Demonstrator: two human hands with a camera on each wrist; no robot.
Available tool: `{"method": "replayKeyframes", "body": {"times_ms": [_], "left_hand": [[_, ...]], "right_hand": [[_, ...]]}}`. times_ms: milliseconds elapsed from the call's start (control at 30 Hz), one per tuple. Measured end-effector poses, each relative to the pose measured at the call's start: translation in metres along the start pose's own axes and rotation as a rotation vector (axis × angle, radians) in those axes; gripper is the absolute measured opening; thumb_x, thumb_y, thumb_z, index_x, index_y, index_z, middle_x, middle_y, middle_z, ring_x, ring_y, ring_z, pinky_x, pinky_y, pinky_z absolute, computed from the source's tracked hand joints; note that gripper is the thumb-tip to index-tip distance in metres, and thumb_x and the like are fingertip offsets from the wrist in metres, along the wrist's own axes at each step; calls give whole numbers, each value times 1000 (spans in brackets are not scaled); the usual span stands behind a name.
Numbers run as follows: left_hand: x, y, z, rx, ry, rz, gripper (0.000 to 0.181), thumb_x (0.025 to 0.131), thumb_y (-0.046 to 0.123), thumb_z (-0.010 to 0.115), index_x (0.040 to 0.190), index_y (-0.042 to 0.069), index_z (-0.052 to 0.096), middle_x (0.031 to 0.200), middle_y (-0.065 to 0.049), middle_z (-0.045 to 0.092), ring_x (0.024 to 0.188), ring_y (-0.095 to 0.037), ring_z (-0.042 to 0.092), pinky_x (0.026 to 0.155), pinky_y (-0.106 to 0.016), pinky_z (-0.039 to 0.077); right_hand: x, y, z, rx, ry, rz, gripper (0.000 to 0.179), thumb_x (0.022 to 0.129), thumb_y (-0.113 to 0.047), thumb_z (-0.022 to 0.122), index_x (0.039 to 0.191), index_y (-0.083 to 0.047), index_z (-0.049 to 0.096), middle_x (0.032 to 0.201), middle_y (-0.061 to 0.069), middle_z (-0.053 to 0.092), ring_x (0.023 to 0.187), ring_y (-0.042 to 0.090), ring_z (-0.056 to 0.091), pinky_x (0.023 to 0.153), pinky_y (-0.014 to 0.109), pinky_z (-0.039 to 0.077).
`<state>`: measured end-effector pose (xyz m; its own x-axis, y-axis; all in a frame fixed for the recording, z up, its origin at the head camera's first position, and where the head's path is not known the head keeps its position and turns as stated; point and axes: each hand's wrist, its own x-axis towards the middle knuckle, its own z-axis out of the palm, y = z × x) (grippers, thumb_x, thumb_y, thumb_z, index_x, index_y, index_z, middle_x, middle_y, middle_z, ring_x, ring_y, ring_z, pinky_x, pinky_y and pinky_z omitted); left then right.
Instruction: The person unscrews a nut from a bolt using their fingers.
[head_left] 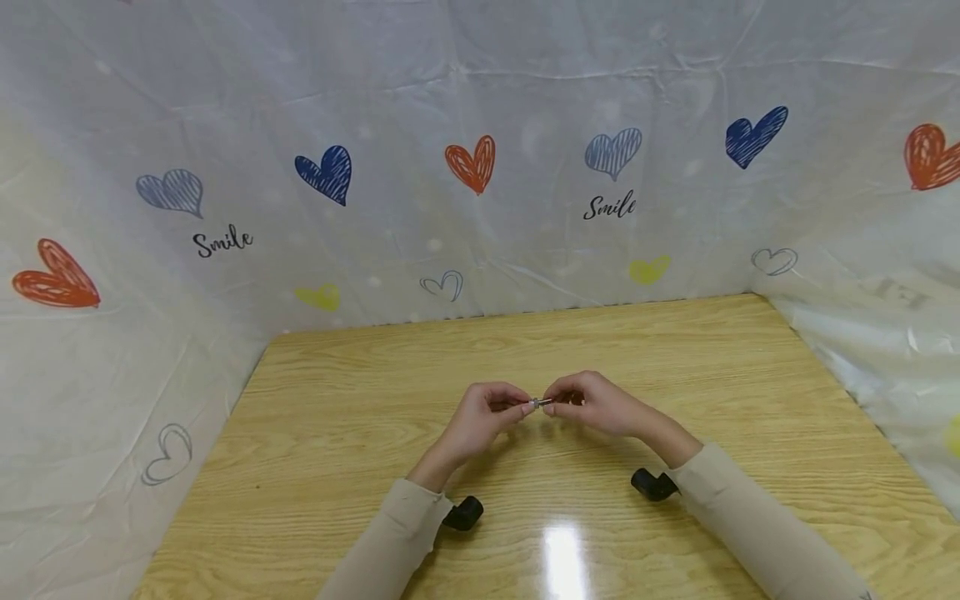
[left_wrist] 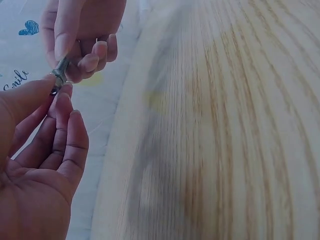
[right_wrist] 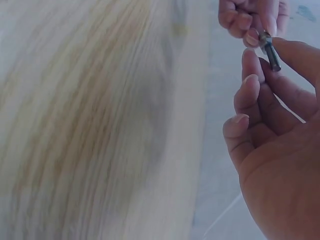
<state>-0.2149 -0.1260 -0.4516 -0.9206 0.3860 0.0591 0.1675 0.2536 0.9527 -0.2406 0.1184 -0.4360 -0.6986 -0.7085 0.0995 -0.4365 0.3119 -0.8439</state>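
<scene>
A small silvery metal bolt [left_wrist: 62,66] with a threaded shank is held between both hands, just above the wooden table. My left hand [head_left: 482,418] pinches its thicker collar-like end between thumb and fingertips; whether that part is a nut or the bolt's head I cannot tell. From the other side my right hand [head_left: 603,406] holds the shank with thumb and forefinger. In the right wrist view the bolt [right_wrist: 271,55] slants past the right thumb, its shank end showing, while the other fingers curl loosely beneath. Fingertips hide part of the bolt in each view.
The wooden table [head_left: 360,433] reaches back to a pale sheet [head_left: 540,242] printed with hearts, which also hangs along both sides. A black device [head_left: 465,513] sits at the left wrist and another black device [head_left: 651,484] at the right.
</scene>
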Motion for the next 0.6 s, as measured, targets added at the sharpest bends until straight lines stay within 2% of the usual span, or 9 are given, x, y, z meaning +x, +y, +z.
{"method": "replayKeyframes", "body": {"times_ms": [67, 333, 600], "left_hand": [[0, 1, 0, -3, -2, 4, 16, 98, 19, 73, 108, 7, 76, 103, -8, 74, 95, -40, 69, 76, -49, 57], [-3, 1, 1, -12, -17, -3, 16, 98, 17, 72, 108, 5, 75, 103, -9, 73, 95, -41, 68, 79, -52, 57], [-4, 1, 1, -17, -25, -2, 15, 98, 17, 72, 107, 5, 76, 103, -8, 73, 96, -41, 68, 82, -52, 57]], "right_hand": [[0, 0, 1, -3, 0, -7, 26, 104, -21, 64, 117, 1, 73, 104, 16, 74, 83, 32, 64, 67, 28, 50], [2, 0, 6, -23, 12, -26, 19, 105, -22, 62, 113, -10, 75, 104, 13, 74, 79, 19, 61, 68, 29, 50], [2, -2, 9, -28, 30, -27, 17, 104, -22, 65, 109, -12, 76, 102, 12, 74, 76, 16, 55, 68, 32, 46]]}}
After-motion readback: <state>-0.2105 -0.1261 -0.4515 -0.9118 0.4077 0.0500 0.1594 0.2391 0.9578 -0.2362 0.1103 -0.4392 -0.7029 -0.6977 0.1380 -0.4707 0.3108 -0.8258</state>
